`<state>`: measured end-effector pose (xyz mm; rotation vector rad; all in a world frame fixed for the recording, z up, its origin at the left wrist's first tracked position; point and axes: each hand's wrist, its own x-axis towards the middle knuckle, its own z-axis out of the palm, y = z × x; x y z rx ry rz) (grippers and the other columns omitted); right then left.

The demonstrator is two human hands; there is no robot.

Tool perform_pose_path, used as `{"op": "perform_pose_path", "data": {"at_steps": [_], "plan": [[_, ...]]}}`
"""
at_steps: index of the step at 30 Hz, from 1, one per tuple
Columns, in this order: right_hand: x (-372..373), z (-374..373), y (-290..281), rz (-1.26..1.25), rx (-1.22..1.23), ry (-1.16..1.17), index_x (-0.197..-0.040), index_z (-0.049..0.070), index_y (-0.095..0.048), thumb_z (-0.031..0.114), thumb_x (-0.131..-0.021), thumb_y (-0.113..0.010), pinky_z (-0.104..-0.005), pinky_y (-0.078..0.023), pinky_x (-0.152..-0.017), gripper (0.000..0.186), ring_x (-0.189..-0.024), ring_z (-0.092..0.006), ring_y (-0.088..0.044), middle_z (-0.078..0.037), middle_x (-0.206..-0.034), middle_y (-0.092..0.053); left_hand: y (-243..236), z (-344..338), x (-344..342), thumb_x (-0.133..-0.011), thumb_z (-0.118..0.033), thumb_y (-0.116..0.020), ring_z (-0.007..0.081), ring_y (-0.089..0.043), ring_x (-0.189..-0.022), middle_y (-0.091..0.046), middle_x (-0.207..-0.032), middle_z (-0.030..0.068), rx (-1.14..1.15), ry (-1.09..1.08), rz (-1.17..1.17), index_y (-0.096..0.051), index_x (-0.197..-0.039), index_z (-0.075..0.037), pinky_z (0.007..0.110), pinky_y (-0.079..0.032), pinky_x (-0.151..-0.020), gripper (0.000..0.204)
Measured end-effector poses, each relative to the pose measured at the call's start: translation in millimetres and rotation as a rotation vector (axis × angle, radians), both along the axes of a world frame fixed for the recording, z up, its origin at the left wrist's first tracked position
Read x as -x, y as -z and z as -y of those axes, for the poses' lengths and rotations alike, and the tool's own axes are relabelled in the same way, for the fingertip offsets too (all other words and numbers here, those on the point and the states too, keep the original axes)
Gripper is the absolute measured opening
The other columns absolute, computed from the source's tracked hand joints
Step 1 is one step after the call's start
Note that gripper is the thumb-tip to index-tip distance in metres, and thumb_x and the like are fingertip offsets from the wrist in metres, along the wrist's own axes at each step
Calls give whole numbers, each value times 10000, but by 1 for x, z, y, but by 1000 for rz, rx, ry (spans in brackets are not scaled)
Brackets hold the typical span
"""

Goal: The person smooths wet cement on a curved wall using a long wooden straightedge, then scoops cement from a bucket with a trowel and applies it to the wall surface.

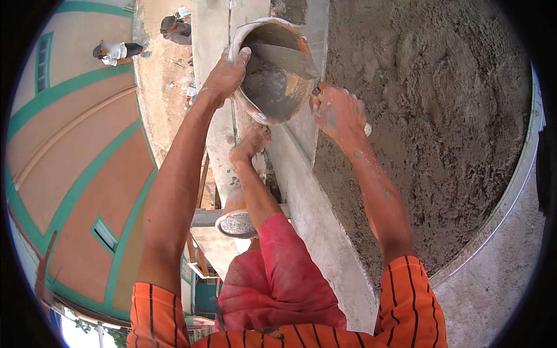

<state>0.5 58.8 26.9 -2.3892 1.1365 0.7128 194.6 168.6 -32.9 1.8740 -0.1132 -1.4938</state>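
Between both hands (278,93), mortar bucket (277,72)

Counted: one bucket (272,75) of grey mortar, one trowel (290,61) inside it, two hands, left hand (226,75) and right hand (339,113), at its rim. Two other people noted far below: person (116,52), person (177,29).

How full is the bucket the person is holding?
Partly full: grey mortar covers the bottom of the bucket, with bare orange wall above it.
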Motion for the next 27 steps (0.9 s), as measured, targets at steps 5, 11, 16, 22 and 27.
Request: {"op": "perform_pose_path", "data": {"at_steps": [5,11,16,22,27], "plan": [[34,-28,112,302,-280,416,-962,49,-649,209,-842,-569,-397,-513,-711,215,-799,-302,-672,-163,-938,-685,35,0,1,-958,-506,-441,316,-562,-1129,-486,-1318,196,53,117,203,-292,-1452,-89,429,-579,-769,663],[39,-8,30,-46,30,74,-1004,102,-677,235,-842,-610,-398,-494,-848,220,-962,-300,-644,-114,-964,-691,3,-1,6,-961,-481,-447,324,-541,-1155,-466,-1336,211,19,32,48,-257,-1462,-69,419,-580,-778,675],[67,-11,93,185,-76,107,-930,48,-643,298,-815,-652,-392,-527,-778,275,-879,-318,-658,-118,-899,-667,16,2,25,-964,-450,-457,326,-542,-1159,-461,-1337,220,43,93,199,-243,-1463,-66,431,-581,-787,665],[79,-40,148,201,-244,527,-878,55,-634,321,-784,-640,-402,-505,-738,282,-803,-281,-661,-106,-807,-666,4,-4,16,-973,-385,-469,318,-568,-1125,-487,-1310,216,17,-3,55,-283,-1441,-38,429,-575,-801,612],[97,-44,157,262,-278,576,-829,40,-596,298,-794,-575,-408,-471,-668,261,-680,-285,-624,-167,-710,-624,20,-29,-3,-976,-337,-474,302,-621,-1035,-516,-1275,216,-43,2,-72,-318,-1408,13,430,-571,-807,577]]}}
